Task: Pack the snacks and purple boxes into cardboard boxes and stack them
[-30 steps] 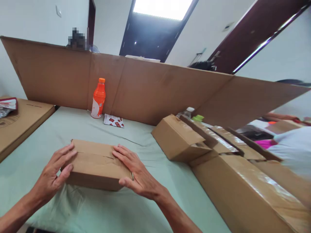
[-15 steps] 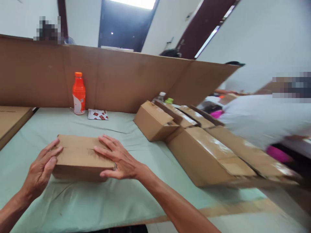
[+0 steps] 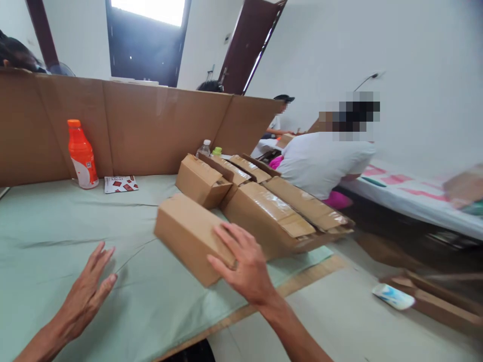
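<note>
A closed brown cardboard box [image 3: 184,226] sits at an angle on the green cloth of the table, close to a group of other boxes. My right hand [image 3: 245,264] grips its near right end, fingers over the top and thumb along the side facing me. The box's underside and far side are hidden. To the left, my left hand [image 3: 85,291] hovers above the cloth, fingers stretched out and holding nothing, apart from the box.
Several taped cardboard boxes [image 3: 264,208] stand at the right of the table. An orange bottle [image 3: 82,156] and a printed packet [image 3: 121,184] are by the cardboard partition [image 3: 151,118]. A person in a white shirt [image 3: 317,161] is beyond the boxes. An open carton [image 3: 445,306] lies lower right.
The box has moved right and turned, with my right hand on it. My left hand has come off the box. The view has swung to the right.
</note>
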{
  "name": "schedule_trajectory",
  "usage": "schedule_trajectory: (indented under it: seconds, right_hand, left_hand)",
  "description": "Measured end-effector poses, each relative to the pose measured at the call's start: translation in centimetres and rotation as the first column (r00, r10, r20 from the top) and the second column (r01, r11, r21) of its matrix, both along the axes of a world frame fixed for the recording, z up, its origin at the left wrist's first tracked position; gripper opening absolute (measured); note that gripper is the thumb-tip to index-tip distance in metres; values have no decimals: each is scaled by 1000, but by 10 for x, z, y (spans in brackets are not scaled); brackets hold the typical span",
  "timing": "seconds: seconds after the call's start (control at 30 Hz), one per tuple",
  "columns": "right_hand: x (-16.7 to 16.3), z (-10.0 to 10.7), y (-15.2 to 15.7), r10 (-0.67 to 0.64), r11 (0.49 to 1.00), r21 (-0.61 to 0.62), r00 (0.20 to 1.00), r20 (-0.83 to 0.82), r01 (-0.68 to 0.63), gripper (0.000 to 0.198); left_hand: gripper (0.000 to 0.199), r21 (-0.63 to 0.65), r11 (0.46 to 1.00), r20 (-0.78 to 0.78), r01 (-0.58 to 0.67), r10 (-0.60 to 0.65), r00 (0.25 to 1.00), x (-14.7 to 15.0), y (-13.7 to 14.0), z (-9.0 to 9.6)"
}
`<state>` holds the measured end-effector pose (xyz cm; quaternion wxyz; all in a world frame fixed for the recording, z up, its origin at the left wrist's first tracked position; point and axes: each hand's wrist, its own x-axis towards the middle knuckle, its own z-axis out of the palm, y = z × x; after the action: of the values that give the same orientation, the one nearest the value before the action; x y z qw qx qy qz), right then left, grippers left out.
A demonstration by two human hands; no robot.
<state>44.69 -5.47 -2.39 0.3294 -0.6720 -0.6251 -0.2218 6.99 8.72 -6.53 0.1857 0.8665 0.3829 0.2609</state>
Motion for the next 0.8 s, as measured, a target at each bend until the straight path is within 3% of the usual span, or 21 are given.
schedule_trajectory:
  seconds: [0.1, 0.2, 0.3, 0.43, 0.57, 0.63, 0.7, 0.73, 0.8]
  right_hand:
    - [39, -10, -18, -385, 923, 15, 920, 69, 385, 52]
    - [69, -16, -13, -527, 849, 49, 841, 122, 526, 56]
    - [93, -19, 0, -460, 888, 39, 881, 113, 458, 57]
    - [118, -17, 10, -239, 970, -30, 969, 62, 242, 51]
    - [125, -8, 6, -161, 982, -89, 985, 69, 167, 50]
    - [113, -3, 0, -279, 958, -44, 956, 90, 284, 55]
    - [86, -1, -6, -421, 907, 76, 901, 101, 415, 61]
    - [69, -2, -8, -445, 893, 133, 890, 105, 430, 60]
    - [29, -10, -6, -330, 939, 150, 934, 135, 310, 51]
  left_hand:
    - [47, 133, 985, -139, 107, -88, 986, 6, 1, -34]
    - [43, 297, 936, -211, 187, -126, 969, 6, 4, -55]
    - [43, 349, 916, -237, 200, -120, 964, 5, 4, -59]
    - [42, 351, 910, -245, 220, -137, 960, 4, 4, -57]
    - [41, 359, 907, -225, 219, -144, 964, 4, 4, -61]
    - [40, 361, 908, -222, 211, -137, 966, 5, 3, -61]
    - [39, 359, 911, -226, 202, -125, 966, 8, 0, -57]
    - [38, 350, 915, -236, 203, -124, 964, 10, -3, -53]
    - [38, 294, 930, -291, 220, -132, 948, 14, -10, -43]
